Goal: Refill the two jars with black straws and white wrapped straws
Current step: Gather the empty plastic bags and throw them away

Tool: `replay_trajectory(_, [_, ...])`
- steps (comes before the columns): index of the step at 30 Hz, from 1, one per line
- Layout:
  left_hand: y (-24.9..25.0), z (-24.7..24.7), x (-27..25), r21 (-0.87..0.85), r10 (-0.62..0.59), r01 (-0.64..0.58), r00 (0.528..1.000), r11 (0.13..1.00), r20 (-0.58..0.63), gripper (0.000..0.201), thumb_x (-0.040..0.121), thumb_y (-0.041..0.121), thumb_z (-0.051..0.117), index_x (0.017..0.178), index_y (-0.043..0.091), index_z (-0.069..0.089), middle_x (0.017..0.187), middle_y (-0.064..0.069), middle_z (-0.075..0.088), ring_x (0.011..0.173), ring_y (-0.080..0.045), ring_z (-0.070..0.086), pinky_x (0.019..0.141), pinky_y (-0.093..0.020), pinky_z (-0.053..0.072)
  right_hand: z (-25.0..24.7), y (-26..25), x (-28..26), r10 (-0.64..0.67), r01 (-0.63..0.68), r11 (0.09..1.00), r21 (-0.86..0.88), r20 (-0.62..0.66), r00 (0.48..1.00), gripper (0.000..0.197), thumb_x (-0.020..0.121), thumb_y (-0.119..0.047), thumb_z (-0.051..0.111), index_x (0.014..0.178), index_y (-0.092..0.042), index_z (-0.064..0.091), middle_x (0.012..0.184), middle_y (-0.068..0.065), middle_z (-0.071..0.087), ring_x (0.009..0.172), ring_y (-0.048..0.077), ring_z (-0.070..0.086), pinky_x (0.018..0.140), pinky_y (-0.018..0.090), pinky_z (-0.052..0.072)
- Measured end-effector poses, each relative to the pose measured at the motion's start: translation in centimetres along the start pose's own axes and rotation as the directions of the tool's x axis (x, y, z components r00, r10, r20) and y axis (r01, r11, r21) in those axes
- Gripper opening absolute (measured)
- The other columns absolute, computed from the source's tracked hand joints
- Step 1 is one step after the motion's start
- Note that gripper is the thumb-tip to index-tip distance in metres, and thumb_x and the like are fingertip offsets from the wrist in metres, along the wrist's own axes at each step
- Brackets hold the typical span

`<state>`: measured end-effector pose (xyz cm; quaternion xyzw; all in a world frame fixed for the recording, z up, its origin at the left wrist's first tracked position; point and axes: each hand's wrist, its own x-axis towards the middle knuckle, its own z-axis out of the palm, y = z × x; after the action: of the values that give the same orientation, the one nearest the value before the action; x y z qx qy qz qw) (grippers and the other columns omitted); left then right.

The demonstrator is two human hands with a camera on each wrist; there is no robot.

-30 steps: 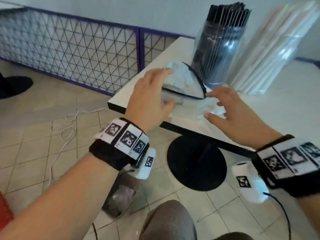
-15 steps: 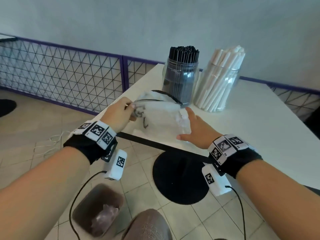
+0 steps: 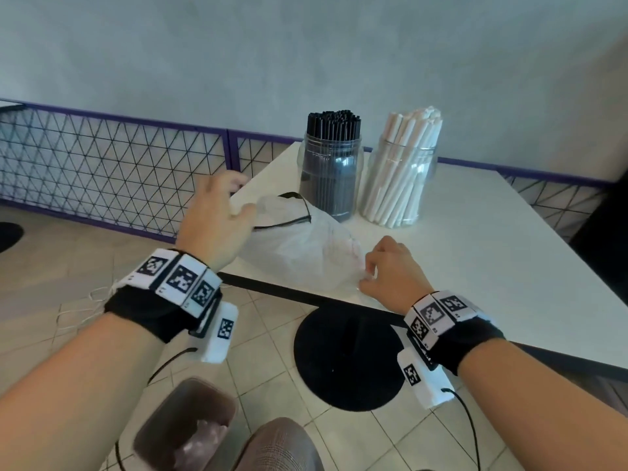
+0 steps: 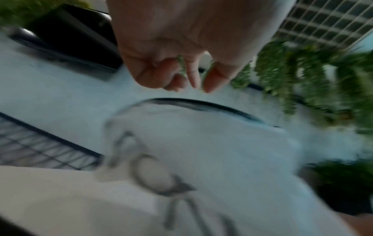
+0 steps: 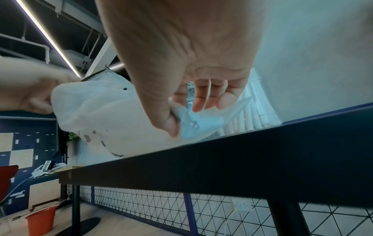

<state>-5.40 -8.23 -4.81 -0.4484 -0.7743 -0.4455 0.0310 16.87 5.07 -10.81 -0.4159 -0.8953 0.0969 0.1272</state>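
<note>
Two clear jars stand at the back of the white table (image 3: 475,266): one packed with black straws (image 3: 331,171), one with white wrapped straws (image 3: 401,178). A thin white plastic bag (image 3: 299,246) with a black-edged rim lies bulging in front of them. My right hand (image 3: 368,278) pinches the bag's near corner (image 5: 193,126) between thumb and fingers by the table's front edge. My left hand (image 3: 238,198) hovers at the bag's upper left with curled fingers. The blurred left wrist view shows its fingertips (image 4: 210,83) just above the rim (image 4: 193,104). Whether it grips the bag is unclear.
A brown bin (image 3: 183,433) with crumpled plastic inside stands on the tiled floor below my left arm. The table's black round base (image 3: 346,362) and my knee (image 3: 278,447) are under the front edge. A purple-framed wire fence (image 3: 119,171) runs along the left.
My right hand went from lying flat against the bag's side to pinching its near corner. My left hand rose from the bag's left edge. The jars have not moved.
</note>
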Motion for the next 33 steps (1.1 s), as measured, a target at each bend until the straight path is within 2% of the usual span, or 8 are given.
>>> replay_trajectory(5, [2.1, 4.4, -1.8, 0.237, -0.028, -0.094, 0.885, 0.967, 0.464, 0.073, 0.068, 0.068, 0.064, 0.128, 0.032, 0.043, 0.112, 0.004, 0.061, 0.105, -0.019, 0.057, 0.085, -0.036, 0.047, -0.1, -0.5, -1.3, -0.079, 0.078, 0.997, 0.024, 0.025, 0.997, 0.029, 0.081, -0.019, 0.064, 0.065, -0.021, 0.040, 0.108, 0.000, 0.045, 0.081, 0.021, 0.051, 0.070, 0.031, 0.046])
replay_trajectory(8, [1.0, 5.5, -1.8, 0.187, 0.026, -0.101, 0.930, 0.977, 0.366, 0.010, 0.085, 0.029, 0.059, 0.089, 0.020, 0.059, 0.089, -0.003, 0.067, 0.090, -0.026, 0.062, 0.079, -0.036, 0.049, -0.4, 0.6, -1.9, -0.129, 0.129, 0.991, -0.028, -0.009, 0.992, 0.007, 0.083, -0.009, 0.057, 0.080, -0.010, 0.052, 0.110, 0.004, 0.051, 0.085, 0.027, 0.058, 0.073, 0.035, 0.050])
replay_trajectory(14, [-0.9, 2.5, 0.1, -0.162, -0.048, 0.040, 0.998, 0.986, -0.045, 0.004, 0.090, 0.016, 0.054, 0.092, 0.019, 0.052, 0.085, 0.001, 0.061, 0.084, -0.021, 0.058, 0.072, -0.031, 0.040, -2.7, 4.9, -2.8, -0.090, 0.062, 0.995, -0.077, -0.450, 0.888, 0.020, 0.075, 0.011, 0.058, 0.089, -0.003, 0.056, 0.099, 0.013, 0.052, 0.068, 0.031, 0.051, 0.051, 0.032, 0.038])
replay_trajectory(19, [-2.5, 3.1, -0.7, 0.160, -0.141, 0.124, 0.985, 0.979, 0.101, 0.059, 0.075, 0.009, 0.064, 0.127, 0.021, 0.039, 0.133, -0.011, 0.037, 0.122, -0.032, 0.036, 0.098, -0.044, 0.035, -2.1, 4.2, -3.9, -0.121, 0.105, 0.966, -0.234, -0.056, 0.991, 0.028, 0.082, -0.048, 0.063, 0.095, -0.023, 0.063, 0.132, -0.005, 0.038, 0.112, 0.020, 0.044, 0.088, 0.035, 0.047])
replay_trajectory(21, [-1.3, 3.1, -1.3, 0.161, 0.083, -0.084, 0.996, 0.983, 0.014, 0.072, 0.072, 0.008, 0.063, 0.135, 0.024, 0.034, 0.140, -0.008, 0.029, 0.129, -0.031, 0.027, 0.104, -0.045, 0.030, -2.0, 3.6, -4.2, -0.104, 0.106, 0.962, -0.250, 0.021, 0.994, 0.046, 0.083, -0.068, 0.046, 0.092, -0.027, 0.067, 0.139, -0.010, 0.036, 0.120, 0.016, 0.040, 0.100, 0.037, 0.039])
replay_trajectory(24, [0.8, 4.5, -1.6, 0.190, 0.380, -0.413, 0.906, 0.891, 0.187, 0.063, 0.078, 0.012, 0.056, 0.136, 0.028, 0.038, 0.144, 0.001, 0.036, 0.133, -0.023, 0.032, 0.109, -0.045, 0.030, -2.3, 2.4, -3.9, -0.075, 0.080, 0.971, -0.225, 0.028, 0.997, 0.052, 0.092, -0.062, 0.035, 0.100, -0.023, 0.067, 0.138, -0.008, 0.043, 0.107, 0.013, 0.052, 0.096, 0.035, 0.040])
replay_trajectory(29, [0.1, 7.7, -1.7, 0.299, 0.011, -0.279, 0.748, 0.912, 0.663, 0.078, 0.084, 0.015, 0.055, 0.148, 0.031, 0.013, 0.113, -0.006, 0.060, 0.101, -0.025, 0.058, 0.092, -0.041, 0.047, -3.2, 0.1, -1.7, -0.132, 0.108, 0.969, -0.222, -0.095, 0.987, 0.066, 0.089, -0.039, 0.062, 0.144, -0.029, 0.027, 0.158, -0.004, -0.001, 0.067, 0.016, 0.057, 0.057, 0.029, 0.050])
replay_trajectory(33, [-0.2, 8.4, -1.2, 0.307, -0.003, -0.296, 0.715, 0.904, 0.699, 0.083, 0.082, 0.027, 0.066, 0.148, 0.031, 0.016, 0.120, -0.009, 0.054, 0.106, -0.026, 0.055, 0.093, -0.036, 0.045, -3.1, -1.5, 1.5, -0.158, 0.215, 0.935, -0.283, 0.212, 0.965, 0.103, 0.080, -0.031, 0.075, 0.150, -0.040, -0.001, 0.159, -0.010, -0.016, 0.089, 0.020, 0.061, 0.069, 0.031, 0.054])
